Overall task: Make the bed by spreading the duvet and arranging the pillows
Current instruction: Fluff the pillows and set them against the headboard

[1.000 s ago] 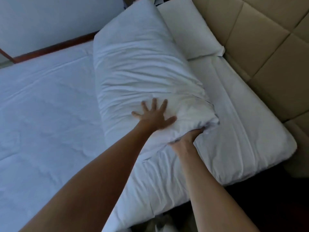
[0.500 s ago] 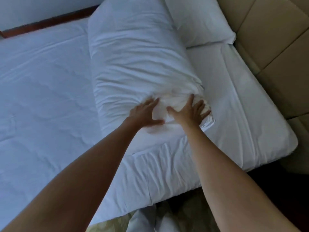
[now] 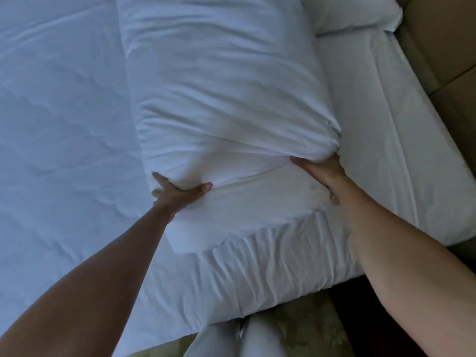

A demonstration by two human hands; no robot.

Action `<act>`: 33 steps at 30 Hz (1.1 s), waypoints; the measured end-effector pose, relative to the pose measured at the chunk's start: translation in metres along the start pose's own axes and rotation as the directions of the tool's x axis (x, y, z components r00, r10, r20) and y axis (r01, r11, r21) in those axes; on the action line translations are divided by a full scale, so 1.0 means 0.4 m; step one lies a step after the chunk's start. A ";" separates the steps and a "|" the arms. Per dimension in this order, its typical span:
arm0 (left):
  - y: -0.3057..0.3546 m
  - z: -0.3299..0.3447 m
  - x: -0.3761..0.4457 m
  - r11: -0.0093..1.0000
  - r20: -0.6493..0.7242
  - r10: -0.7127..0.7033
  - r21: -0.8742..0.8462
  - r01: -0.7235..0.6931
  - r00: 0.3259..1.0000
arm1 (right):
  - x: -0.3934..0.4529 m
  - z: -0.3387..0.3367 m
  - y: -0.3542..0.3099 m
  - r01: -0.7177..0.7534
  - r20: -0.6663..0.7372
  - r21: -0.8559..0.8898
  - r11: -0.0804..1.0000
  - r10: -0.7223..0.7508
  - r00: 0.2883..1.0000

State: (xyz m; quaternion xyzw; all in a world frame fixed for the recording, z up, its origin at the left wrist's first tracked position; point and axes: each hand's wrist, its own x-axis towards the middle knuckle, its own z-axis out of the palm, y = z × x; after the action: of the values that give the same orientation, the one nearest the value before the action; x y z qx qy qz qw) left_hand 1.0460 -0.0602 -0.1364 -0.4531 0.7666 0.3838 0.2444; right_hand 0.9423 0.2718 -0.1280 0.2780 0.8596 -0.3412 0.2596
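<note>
Left hand [image 3: 177, 195], right hand [image 3: 320, 173] grip duvet [image 3: 224, 99] near mattress edge [image 3: 270, 261].

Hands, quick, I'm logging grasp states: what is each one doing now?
Left hand: grips the near end of the big pillow.
Right hand: grips the same pillow end, at its right corner.

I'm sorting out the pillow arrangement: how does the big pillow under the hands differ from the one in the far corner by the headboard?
The big pillow lies lengthwise down the bed, in full view; the corner pillow is mostly cut off by the frame's top edge. The left hand and right hand grip the big pillow's near end; nothing touches the corner pillow. The big pillow is heavily creased, the corner pillow smoother. Both are white and rest on the white sheet.
</note>
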 end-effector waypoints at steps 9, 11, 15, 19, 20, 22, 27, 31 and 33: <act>-0.058 0.003 0.132 0.937 -0.025 0.028 -0.348 -0.035 0.999 | 0.042 0.067 -0.002 -0.147 -0.081 0.071 0.987 0.153 0.985; -0.084 -0.034 0.119 0.939 -0.071 -0.016 -0.343 -0.010 0.997 | 0.011 0.070 -0.012 -0.151 -0.086 0.091 0.984 0.159 0.984; -0.095 -0.096 0.027 0.946 -0.091 -0.073 -0.322 0.040 0.993 | -0.084 0.033 -0.045 -0.104 -0.122 0.102 0.989 0.117 0.986; -0.114 -0.156 -0.088 0.952 -0.063 -0.075 -0.301 0.053 0.995 | -0.214 -0.014 -0.033 -0.094 -0.078 0.101 0.990 0.103 0.992; -0.135 -0.172 -0.119 0.952 -0.058 -0.084 -0.299 0.063 0.995 | -0.249 -0.021 -0.016 -0.097 -0.055 0.082 0.992 0.101 0.993; -0.201 -0.188 -0.181 0.960 -0.043 -0.083 -0.273 0.069 0.996 | -0.324 -0.028 0.038 -0.119 -0.019 0.054 0.991 0.121 0.993; -0.429 -0.162 -0.323 0.966 0.012 -0.117 -0.229 0.117 0.993 | -0.494 -0.002 0.231 -0.224 0.057 0.007 0.975 0.223 0.973; -0.585 -0.118 -0.417 0.973 0.036 -0.141 -0.181 0.145 0.989 | -0.582 0.024 0.365 -0.258 0.108 -0.122 0.958 0.271 0.956; -0.621 -0.104 -0.438 0.978 0.046 -0.133 -0.155 0.138 0.990 | -0.611 0.029 0.398 -0.235 0.129 -0.176 0.956 0.259 0.957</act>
State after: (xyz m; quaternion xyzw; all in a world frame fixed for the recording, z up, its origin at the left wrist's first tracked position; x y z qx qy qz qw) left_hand 1.3463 -0.0783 -0.0764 -0.5154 0.6966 0.4337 0.2469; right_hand 1.2232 0.2874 -0.0503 0.3353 0.8203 -0.2564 0.3860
